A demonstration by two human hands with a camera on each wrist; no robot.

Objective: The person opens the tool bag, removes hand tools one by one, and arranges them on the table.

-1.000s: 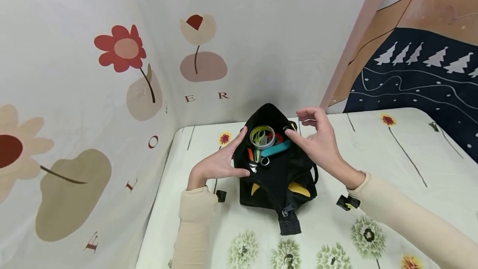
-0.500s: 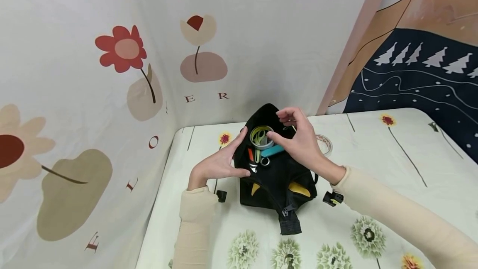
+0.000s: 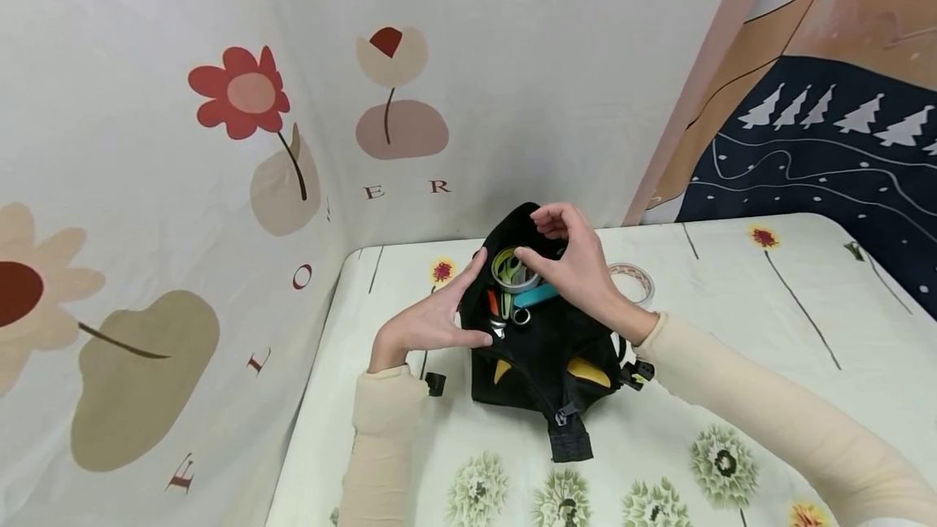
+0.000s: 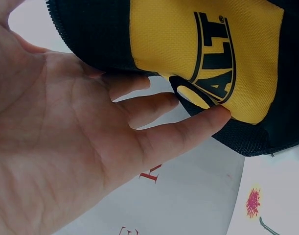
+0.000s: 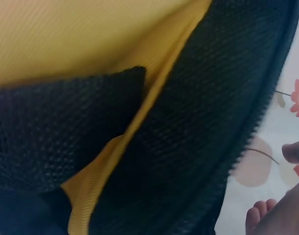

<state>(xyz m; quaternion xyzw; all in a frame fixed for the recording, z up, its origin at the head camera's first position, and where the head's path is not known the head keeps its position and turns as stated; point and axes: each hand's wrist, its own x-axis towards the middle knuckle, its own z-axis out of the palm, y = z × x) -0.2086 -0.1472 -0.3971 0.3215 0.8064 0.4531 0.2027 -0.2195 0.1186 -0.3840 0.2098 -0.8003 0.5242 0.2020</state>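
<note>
My left hand [image 3: 432, 320] lies along the left side of a black and yellow zippered bag [image 3: 508, 389]. Its thumb and fingers are spread, and in the left wrist view its fingertips touch the yellow fabric [image 4: 164, 39]. The bag's mouth gapes. Inside are a tape roll [image 3: 518, 289], a turquoise object [image 3: 537, 294], an orange-ended tool [image 3: 494, 302] and a small dark ring [image 3: 521, 316]. Over the right of the mouth hovers my right hand [image 3: 581, 267], fingers loosely bent and thumb by the tape roll. Nothing shows between them. Bag fabric [image 5: 188, 122] fills most of the right wrist view.
Another tape roll [image 3: 644, 281] lies on the table to the right of the bag, partly behind my right forearm. A flowered cloth [image 3: 732, 332] covers the table. White printed sheeting [image 3: 512, 104] rises close behind the bag and on the left.
My right hand has moved left from the bag's right edge to over its mouth, uncovering the tape roll on the table. My left hand has stayed in place.
</note>
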